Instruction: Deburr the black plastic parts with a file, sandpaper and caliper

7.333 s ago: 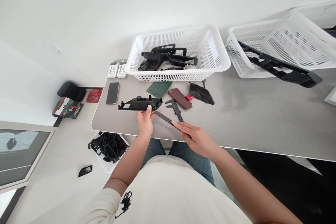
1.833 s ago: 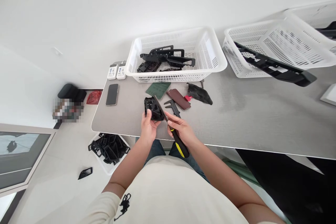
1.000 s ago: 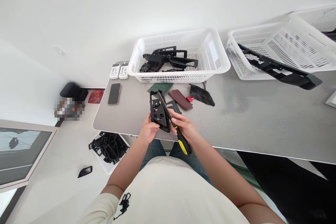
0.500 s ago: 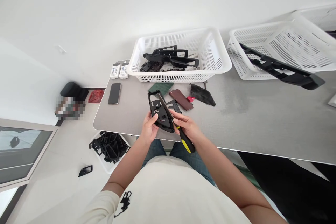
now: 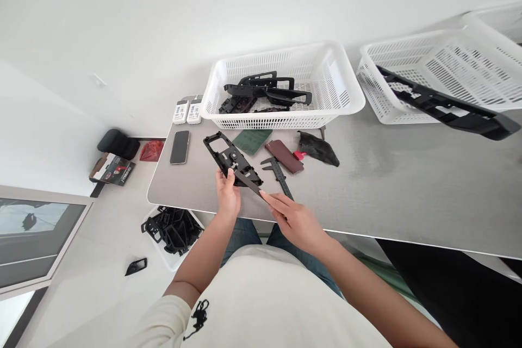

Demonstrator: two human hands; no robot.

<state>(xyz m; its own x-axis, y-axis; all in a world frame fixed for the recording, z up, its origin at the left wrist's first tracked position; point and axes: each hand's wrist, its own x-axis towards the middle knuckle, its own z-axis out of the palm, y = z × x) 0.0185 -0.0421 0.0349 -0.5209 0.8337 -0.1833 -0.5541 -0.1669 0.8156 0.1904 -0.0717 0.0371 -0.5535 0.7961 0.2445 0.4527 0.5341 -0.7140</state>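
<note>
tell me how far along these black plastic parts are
Probably done: the black parts in the white basket. In hand: a black panel in the left hand, a flat file in the right hand. Left, probably: the black pile in the white floor crate.

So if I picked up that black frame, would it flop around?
The frame probably won't flop: it looks like stiff moulded plastic, and it sticks out straight from the left hand. It's likely light for its size, since it's full of cut-out holes. Its thin bars might snap if twisted hard, but I can't be sure.
</note>
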